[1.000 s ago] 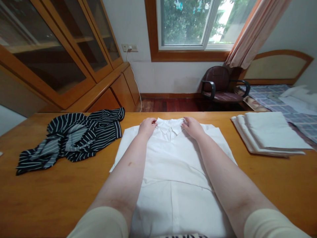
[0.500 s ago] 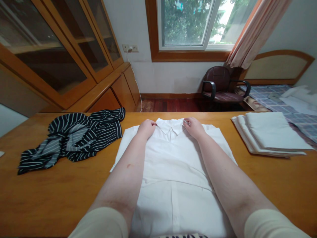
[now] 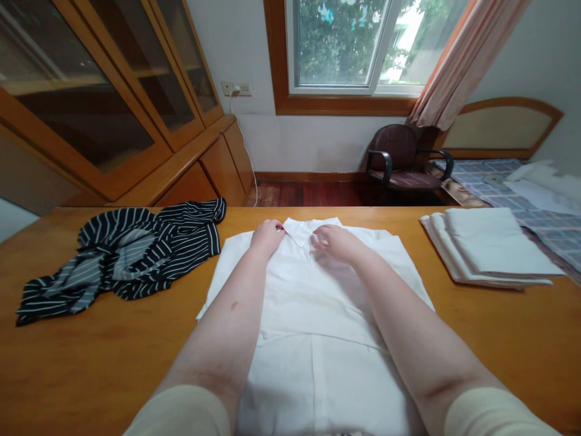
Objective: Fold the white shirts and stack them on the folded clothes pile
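A white collared shirt (image 3: 313, 303) lies spread on the wooden table with its collar (image 3: 297, 231) toward the far edge. My left hand (image 3: 269, 235) is at the collar's left corner, thumb and fingers pinched on it. Over the middle of the collar, near the placket top, is my right hand (image 3: 333, 240); its fingers are loosely bent and a little apart, slightly blurred, with nothing visible in them. It covers the collar's right half in part. Both forearms stretch across the shirt and hide parts of its sides.
A crumpled black-and-white striped garment (image 3: 136, 248) lies on the table (image 3: 113, 363) at left. A stack of folded white cloth (image 3: 494, 242) sits at right. Beyond the table are a glass-door cabinet (image 3: 181, 139), an armchair (image 3: 399, 157) and a bed (image 3: 494, 181).
My right hand has left the collar's right corner and moved left to its middle. My left hand stays at the left corner. The view has shifted slightly.
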Demonstrator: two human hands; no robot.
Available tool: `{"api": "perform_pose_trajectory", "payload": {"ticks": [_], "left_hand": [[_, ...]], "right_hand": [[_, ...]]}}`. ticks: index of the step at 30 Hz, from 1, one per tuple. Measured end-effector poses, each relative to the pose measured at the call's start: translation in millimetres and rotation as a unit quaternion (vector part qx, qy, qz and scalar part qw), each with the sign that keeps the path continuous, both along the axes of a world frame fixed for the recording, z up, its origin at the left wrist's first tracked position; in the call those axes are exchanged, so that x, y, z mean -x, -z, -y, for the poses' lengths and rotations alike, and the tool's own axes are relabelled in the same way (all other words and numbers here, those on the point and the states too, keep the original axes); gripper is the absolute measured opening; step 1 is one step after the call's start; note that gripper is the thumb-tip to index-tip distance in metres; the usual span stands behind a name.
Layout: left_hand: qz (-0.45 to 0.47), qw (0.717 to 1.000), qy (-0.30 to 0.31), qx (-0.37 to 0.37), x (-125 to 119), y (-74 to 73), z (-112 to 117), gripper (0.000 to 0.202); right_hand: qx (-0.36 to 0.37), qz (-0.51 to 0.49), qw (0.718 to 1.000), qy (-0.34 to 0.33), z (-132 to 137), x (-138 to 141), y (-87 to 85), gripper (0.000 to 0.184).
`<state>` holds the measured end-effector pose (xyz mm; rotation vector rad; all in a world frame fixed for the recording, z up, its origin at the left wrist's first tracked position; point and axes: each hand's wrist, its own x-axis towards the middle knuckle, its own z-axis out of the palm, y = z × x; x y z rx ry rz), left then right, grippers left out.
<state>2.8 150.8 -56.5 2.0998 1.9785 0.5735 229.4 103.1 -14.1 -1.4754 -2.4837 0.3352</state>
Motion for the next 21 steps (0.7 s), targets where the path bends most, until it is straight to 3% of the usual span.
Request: {"api": "perform_pose_trajectory", "payload": {"ticks": [2, 5, 10, 14, 17, 21], "left_hand": [[-0.008, 1.000, -0.004, -0.015, 0, 1.2, 1, 0.030], [-0.035, 0.998, -0.013, -0.041, -2, 0.9, 3, 0.032], [-0.028, 0.999, 0.012, -0.032, -6, -5.4, 5, 0.022], [0.023, 0.996, 0.057, -0.072, -6, -11.6, 6, 0.020], [0.048, 0.987, 0.105, -0.109, -6, -17.7, 10, 0.021], [0.031, 0.978, 0.160, -0.129, -10, -27.6, 20, 0.019]], "right_hand": [[-0.001, 0.012, 0.999, -0.046, 9, 15, 3.7, 0.041], [-0.034, 0.030, 0.997, -0.065, 16, 29, 16.0, 0.049], [-0.058, 0.012, 0.998, -0.027, 13, 26, 26.3, 0.060], [-0.059, -0.021, 0.998, 0.009, 8, 21, 24.9, 0.069], [-0.063, -0.065, 0.996, 0.023, 7, 20, 22.6, 0.068], [-0.050, -0.146, 0.987, 0.053, 6, 19, 16.4, 0.052]]}}
